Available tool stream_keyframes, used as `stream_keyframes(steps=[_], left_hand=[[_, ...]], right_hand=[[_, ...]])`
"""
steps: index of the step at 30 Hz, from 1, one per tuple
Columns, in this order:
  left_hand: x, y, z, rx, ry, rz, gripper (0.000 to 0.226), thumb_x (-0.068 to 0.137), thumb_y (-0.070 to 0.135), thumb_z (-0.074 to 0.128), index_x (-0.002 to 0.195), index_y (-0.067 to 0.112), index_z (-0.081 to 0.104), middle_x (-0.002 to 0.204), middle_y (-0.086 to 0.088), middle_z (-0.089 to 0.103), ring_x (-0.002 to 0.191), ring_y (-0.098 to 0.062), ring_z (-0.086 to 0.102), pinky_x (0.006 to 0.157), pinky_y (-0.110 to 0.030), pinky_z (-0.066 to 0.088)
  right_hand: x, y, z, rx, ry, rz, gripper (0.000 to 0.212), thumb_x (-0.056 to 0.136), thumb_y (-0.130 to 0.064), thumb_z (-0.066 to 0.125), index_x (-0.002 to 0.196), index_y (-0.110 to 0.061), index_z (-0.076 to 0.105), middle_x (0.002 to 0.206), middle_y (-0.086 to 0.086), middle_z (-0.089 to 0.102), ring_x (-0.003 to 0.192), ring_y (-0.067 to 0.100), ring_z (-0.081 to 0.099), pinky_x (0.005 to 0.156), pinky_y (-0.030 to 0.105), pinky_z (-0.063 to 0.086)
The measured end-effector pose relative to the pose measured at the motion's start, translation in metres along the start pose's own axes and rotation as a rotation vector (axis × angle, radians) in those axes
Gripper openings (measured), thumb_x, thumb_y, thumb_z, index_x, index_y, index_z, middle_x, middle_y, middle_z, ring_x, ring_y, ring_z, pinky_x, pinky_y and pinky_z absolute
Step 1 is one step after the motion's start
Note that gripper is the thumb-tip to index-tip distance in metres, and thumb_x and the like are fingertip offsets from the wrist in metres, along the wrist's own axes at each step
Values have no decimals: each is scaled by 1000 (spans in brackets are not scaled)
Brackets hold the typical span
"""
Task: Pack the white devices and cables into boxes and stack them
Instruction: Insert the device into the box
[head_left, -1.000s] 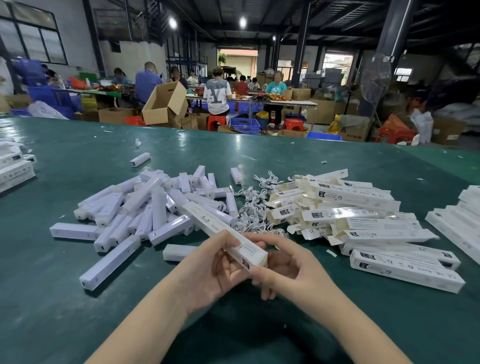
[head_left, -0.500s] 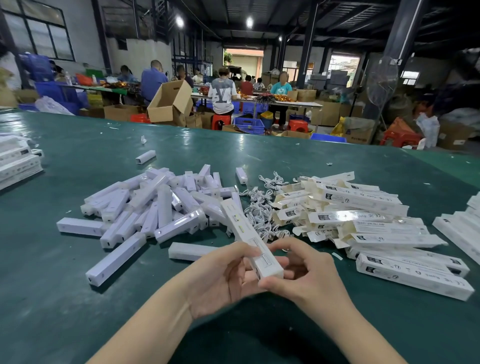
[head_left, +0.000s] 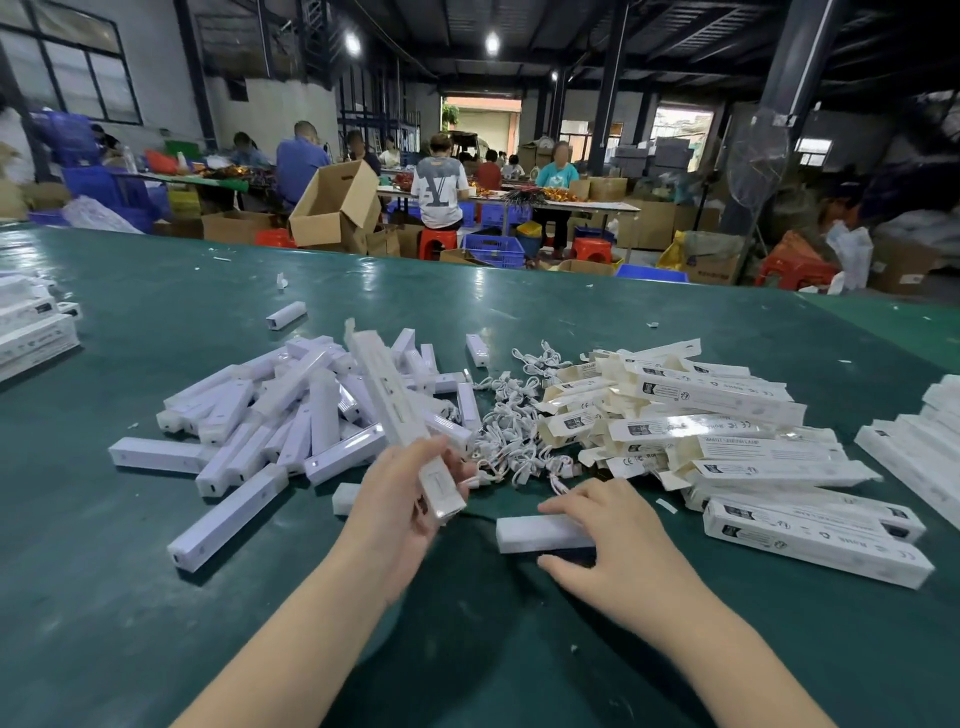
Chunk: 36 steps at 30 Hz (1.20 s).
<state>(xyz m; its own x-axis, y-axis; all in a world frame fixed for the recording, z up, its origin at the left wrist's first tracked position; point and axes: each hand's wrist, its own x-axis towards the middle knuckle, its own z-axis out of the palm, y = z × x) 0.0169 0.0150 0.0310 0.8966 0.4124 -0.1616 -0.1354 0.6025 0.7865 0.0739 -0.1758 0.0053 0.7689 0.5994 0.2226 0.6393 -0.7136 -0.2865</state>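
My left hand (head_left: 395, 499) grips the near end of a long white box (head_left: 387, 400), which slants up and away to the left. My right hand (head_left: 618, 540) lies on the table just right of it, thumb and fingers curled round a short white device (head_left: 535, 532). A heap of white devices (head_left: 291, 415) lies left of centre. Tangled white cables (head_left: 519, 441) sit in the middle, and a pile of flat printed boxes (head_left: 727, 441) lies to the right.
The green table (head_left: 156, 597) holds a stack of packed boxes at its left edge (head_left: 31, 338) and another at the right edge (head_left: 924, 447). A lone device (head_left: 285, 314) lies farther back. People work at tables beyond, among cardboard cartons (head_left: 337, 208).
My right hand has let go of the box and dropped to a device on the table. My left hand has swung the box up to point away.
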Motion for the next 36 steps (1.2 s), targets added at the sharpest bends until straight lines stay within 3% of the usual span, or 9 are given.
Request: stream_keyframes(steps=[4,7,11,13,16,20,27,32,36], left_hand=[[7,-2,-3,155,56,106,23,96,36,52,92,14,57,60,3,62,55,-12,56,51,-23,50],[10,-5,-11,467,92,212,34,93,51,50,92,19,57,70,4,64,61,-8,58,60,-26,48],[8,-10,-21,949,49,454,19,86,44,63,90,31,49,79,10,63,58,2,52,49,-14,38],[10,-13,-23,1161,16,575,18,86,37,60,87,32,43,76,12,57,63,-4,51,51,-19,37],[12,-16,-25,1416,-12,715,20,87,28,59,80,33,41,76,14,51,72,-6,48,56,-18,34],[14,-17,-27,1487,-12,684,18,86,23,61,87,34,47,73,17,50,69,-3,48,54,-17,35],[11,-16,-24,1591,28,759,22,80,24,67,96,29,52,76,16,50,71,-13,42,56,-28,28],[9,-15,-23,1581,30,782,26,77,28,74,96,29,57,76,16,53,70,-12,43,56,-27,27],[10,-15,-25,1580,20,780,19,78,27,73,90,26,59,76,12,56,73,-15,47,59,-30,36]], right_hand=[[3,5,4,-35,28,31,29,94,-38,54,123,-34,56,112,-14,51,111,9,40,95,23,31],[4,2,-1,340,260,147,23,93,-34,58,116,-31,58,108,-10,55,99,1,51,83,16,40],[4,5,-13,818,464,313,21,90,-44,60,111,-46,63,106,-20,59,91,10,61,82,37,54],[4,6,-20,1009,553,329,18,94,-43,56,96,-54,70,95,-22,61,78,-2,57,71,24,51],[4,9,-29,1119,674,296,27,99,-31,53,91,-41,77,94,-17,67,59,-4,48,53,11,43],[2,9,-34,1128,801,223,21,97,-26,59,89,-36,76,77,-16,66,55,1,49,54,15,45],[-4,-5,-34,959,871,102,16,89,-36,61,90,-44,74,84,-11,70,66,1,60,64,4,45],[-3,-3,-32,981,834,157,18,94,-23,61,89,-35,74,94,-17,73,91,6,63,84,28,50],[-3,-2,-33,917,770,171,24,96,-14,59,86,-31,72,91,-21,72,94,-5,62,81,5,42]])
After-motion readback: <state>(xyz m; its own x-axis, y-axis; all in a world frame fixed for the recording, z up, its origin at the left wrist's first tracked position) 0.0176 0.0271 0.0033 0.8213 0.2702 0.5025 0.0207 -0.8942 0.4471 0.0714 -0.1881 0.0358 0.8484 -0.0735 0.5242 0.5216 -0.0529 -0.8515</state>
